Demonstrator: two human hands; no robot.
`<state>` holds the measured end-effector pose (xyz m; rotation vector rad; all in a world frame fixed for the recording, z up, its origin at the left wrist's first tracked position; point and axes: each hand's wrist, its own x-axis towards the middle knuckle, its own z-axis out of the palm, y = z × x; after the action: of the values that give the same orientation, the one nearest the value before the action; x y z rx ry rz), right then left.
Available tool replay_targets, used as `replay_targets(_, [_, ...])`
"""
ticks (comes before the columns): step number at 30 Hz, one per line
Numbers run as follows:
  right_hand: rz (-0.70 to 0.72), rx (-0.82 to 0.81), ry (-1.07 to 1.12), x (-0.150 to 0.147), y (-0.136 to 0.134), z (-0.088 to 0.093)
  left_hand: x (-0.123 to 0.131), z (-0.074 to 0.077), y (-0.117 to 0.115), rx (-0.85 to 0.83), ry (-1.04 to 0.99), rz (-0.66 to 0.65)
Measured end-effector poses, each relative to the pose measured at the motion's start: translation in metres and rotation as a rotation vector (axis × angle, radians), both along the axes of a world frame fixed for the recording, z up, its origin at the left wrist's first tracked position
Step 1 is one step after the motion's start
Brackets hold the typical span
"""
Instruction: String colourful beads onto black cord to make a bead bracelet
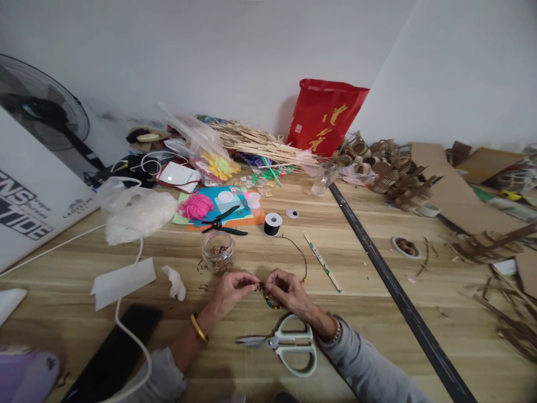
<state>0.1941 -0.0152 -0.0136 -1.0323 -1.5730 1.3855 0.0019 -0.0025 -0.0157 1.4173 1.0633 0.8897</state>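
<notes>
My left hand (232,289) and my right hand (286,289) meet over the wooden table (361,313), fingers pinched together. Between them runs a beaded string (268,299) of small coloured beads, curving down below my right hand. A thin black cord (298,251) leads from my right hand up to a black spool (272,224). A clear jar of beads (218,251) stands just above my left hand. Pale-handled scissors (285,342) lie on the table below my wrists.
Black pliers (222,224) and pink yarn (196,206) rest on coloured sheets. A white plastic bag (136,211), a dark phone (121,347), a white cable, a red bag (325,115), bamboo sticks (255,143), a glass (323,179) and cardboard pieces (453,190) surround the work spot.
</notes>
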Motion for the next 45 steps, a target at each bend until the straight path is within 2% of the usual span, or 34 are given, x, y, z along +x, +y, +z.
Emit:
replay_targets(16, [0.037, 0.064, -0.067, 0.0001, -0.0012, 0.0015, -0.0025, 0.0017, -0.0005, -0.038, -0.013, -0.011])
replay_targets(35, [0.046, 0.021, -0.078, -0.0013, -0.0011, 0.0030, -0.0026, 0.0037, -0.0002, -0.008, -0.003, -0.023])
replay_targets(45, [0.046, 0.049, -0.103, 0.0001, -0.0003, 0.0015, -0.0007, 0.0034, -0.0010, -0.007, -0.045, -0.028])
